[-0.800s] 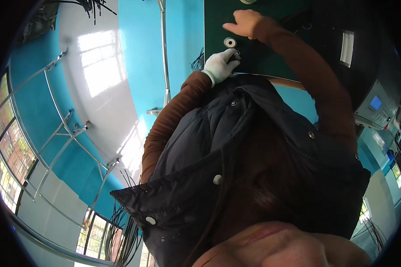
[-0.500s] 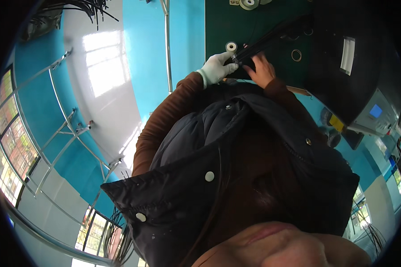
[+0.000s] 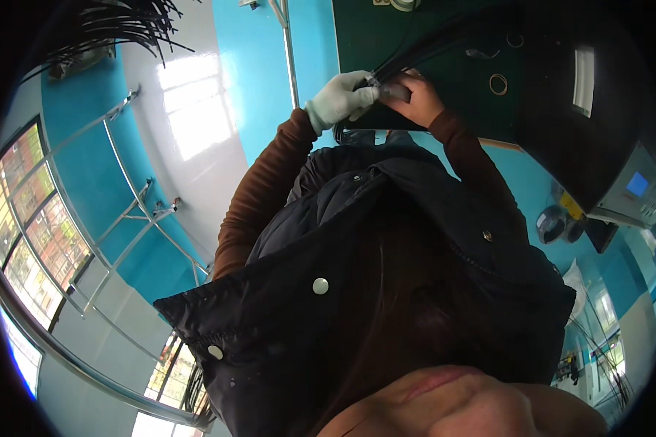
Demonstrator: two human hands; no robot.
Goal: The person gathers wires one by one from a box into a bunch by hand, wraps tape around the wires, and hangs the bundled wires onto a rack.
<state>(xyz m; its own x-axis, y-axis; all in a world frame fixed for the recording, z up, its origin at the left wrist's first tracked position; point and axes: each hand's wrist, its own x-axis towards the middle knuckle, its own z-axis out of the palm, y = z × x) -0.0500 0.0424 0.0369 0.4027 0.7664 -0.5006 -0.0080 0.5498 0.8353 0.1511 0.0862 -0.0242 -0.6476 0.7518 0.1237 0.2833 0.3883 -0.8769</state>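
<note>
My left hand (image 3: 340, 99), in a white glove, is closed round a bundle of thin black cables (image 3: 408, 60). The bundle runs from the far right over the dark green tabletop (image 3: 444, 109) to this hand. Short black ends (image 3: 339, 134) stick out below the glove, past the table's near edge. Close beside it, my bare right hand (image 3: 420, 102) has its fingers curled on a greyish rounded thing (image 3: 395, 92) next to the bundle. Its kind is blurred and partly covered by the fingers.
A tan ring (image 3: 498, 84) and a small clear piece (image 3: 482, 54) lie on the tabletop. A large black machine (image 3: 583, 80) with a blue screen (image 3: 637, 183) stands at the right. Metal rails (image 3: 124, 160) and hanging black cables (image 3: 116, 33) are at the left.
The white roll that stood by the glove is gone from that spot. My right hand has closed on the greyish thing. Both hands sit slightly further left in view.
</note>
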